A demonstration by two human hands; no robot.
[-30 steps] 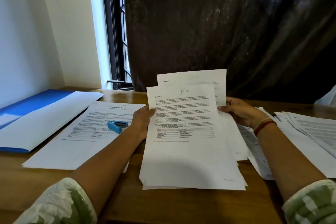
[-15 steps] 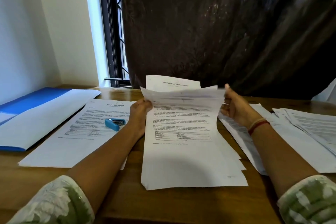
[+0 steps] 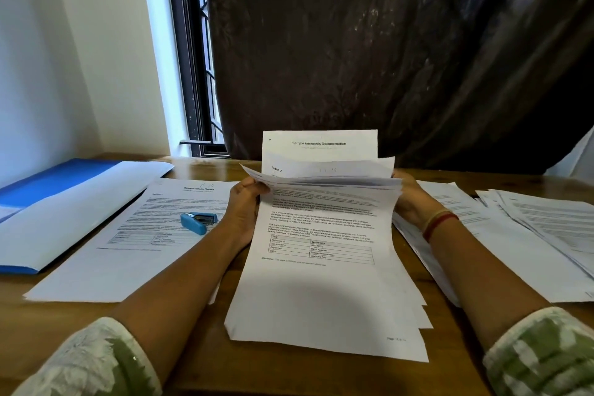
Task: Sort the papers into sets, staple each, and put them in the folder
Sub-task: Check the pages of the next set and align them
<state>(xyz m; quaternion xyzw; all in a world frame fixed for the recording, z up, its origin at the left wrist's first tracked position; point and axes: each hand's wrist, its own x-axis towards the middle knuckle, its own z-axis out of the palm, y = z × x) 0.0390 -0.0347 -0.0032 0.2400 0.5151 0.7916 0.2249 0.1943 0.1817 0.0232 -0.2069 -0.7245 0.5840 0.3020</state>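
The front sheets of the held stack (image 3: pixel 321 286) have curled forward since a second ago, baring an internship title page (image 3: pixel 319 145): sorting continues. The left hand (image 3: pixel 244 206) and right hand (image 3: pixel 409 199) each close their grip on its side edges, mid-desk (image 3: pixel 199 357). The blue stapler (image 3: pixel 197 222) and blue folder (image 3: pixel 61 178) wait leftward, and loose papers (image 3: pixel 546 228) crowd the right edge.

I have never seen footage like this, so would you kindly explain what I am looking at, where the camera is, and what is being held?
There is no machine here: these are a person's two bare hands, filmed by one camera worn on the head, looking forward and down. The left hand and right hand together hold a fanned sheaf of printed white papers over a brown wooden table. On the left lie a small blue stapler on a printed white sheet and an open blue folder. On the right, more loose printed sheets are spread out.
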